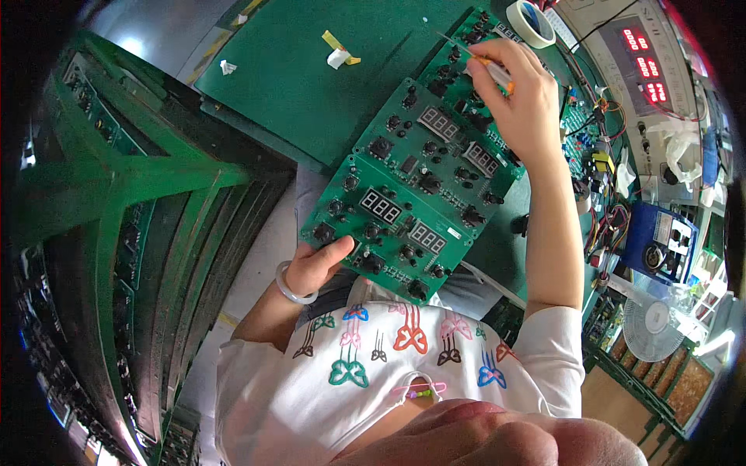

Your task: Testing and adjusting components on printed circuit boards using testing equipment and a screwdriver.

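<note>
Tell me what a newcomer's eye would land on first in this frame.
Probably the long green circuit board panel with its rows of digit displays, running diagonally through the middle. The left hand grips its near corner, while the right hand holds an orange-handled tool over its far end. At upper right, red lit digits glow on a grey test unit.

Glossy green circuit board (420,179), matt green table mat (311,78), smooth pale bangle (289,287).

Green bench mat (295,85) with tape scraps (338,53)
</note>
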A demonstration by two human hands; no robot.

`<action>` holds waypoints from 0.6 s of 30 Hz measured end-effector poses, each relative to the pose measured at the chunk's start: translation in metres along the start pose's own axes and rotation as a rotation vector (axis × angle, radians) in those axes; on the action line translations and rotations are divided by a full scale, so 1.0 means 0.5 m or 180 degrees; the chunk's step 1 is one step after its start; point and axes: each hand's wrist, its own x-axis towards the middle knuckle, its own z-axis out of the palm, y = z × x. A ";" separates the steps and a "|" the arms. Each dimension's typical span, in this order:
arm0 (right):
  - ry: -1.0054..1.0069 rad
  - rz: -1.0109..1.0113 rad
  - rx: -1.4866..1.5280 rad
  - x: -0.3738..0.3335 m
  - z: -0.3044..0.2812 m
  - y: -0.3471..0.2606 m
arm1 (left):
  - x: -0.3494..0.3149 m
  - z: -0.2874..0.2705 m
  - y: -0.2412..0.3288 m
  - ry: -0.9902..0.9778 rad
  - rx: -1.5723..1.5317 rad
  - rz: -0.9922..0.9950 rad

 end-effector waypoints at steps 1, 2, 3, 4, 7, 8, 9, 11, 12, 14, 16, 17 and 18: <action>-0.0042 0.0044 -0.0057 0.005 0.002 0.003 | -0.001 -0.001 -0.003 0.0094 0.0064 0.0017; -0.0011 0.0038 -0.0062 0.010 0.006 0.006 | -0.002 -0.005 -0.005 0.0093 0.0043 0.0010; -0.0025 0.0041 -0.0062 0.013 0.010 0.010 | -0.004 -0.009 -0.006 0.0090 0.0019 -0.0053; 0.0009 0.0046 -0.0043 0.015 0.013 0.014 | -0.006 -0.012 -0.006 0.0086 -0.0001 -0.0115; 0.0044 0.0111 0.0012 0.016 0.020 0.021 | -0.006 -0.013 -0.002 0.0045 0.0087 -0.0139; 0.0055 0.0172 0.0047 0.017 0.021 0.023 | -0.007 -0.008 0.002 0.0048 0.0082 -0.0138; 0.0048 0.0175 0.0042 0.016 0.023 0.024 | -0.008 -0.003 0.007 0.0180 0.0149 -0.0246; 0.0029 0.0362 0.0131 0.015 0.025 0.026 | -0.007 0.001 0.009 0.0307 0.0209 -0.0359; 0.0029 0.0364 0.0133 0.015 0.025 0.028 | -0.007 0.004 0.010 0.0295 0.0199 -0.0281; 0.0011 0.0261 0.0134 0.016 0.027 0.032 | -0.005 0.008 0.008 0.0282 0.0189 -0.0207; -0.0020 0.0331 0.0107 0.015 0.030 0.029 | -0.001 0.004 0.001 0.0287 0.0223 -0.0122; -0.0053 0.0395 0.0085 0.014 0.031 0.027 | 0.002 0.002 -0.003 0.0289 0.0241 -0.0079; -0.0049 0.0402 0.0076 0.013 0.033 0.029 | 0.004 -0.001 -0.006 0.0287 0.0258 -0.0038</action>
